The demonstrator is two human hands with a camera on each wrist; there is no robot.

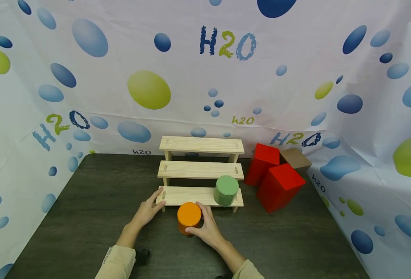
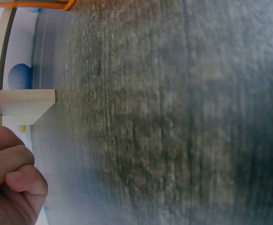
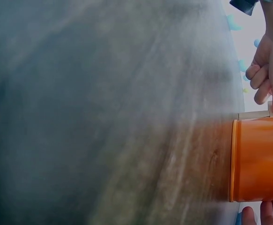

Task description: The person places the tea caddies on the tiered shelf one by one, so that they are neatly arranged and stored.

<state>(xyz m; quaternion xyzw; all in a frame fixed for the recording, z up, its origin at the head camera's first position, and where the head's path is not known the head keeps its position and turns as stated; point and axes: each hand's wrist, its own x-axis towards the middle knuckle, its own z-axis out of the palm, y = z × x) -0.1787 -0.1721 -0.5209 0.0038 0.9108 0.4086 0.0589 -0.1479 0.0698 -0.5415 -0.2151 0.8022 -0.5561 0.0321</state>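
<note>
A three-tier wooden step shelf stands in the middle of the table. My left hand pinches the left end of its lowest step, index finger on top and thumb at the front edge; the other fingers curl under in the left wrist view. In front of that step, my right hand grips an orange canister from the right, thumb at the near side and fingers at the far side. The canister's side wall and rim show large in the right wrist view. A green canister stands upright on the lowest step's right end.
Right of the shelf stand two red blocks, with a brown cardboard box behind them. A patterned white curtain rises behind the dark table and along both sides.
</note>
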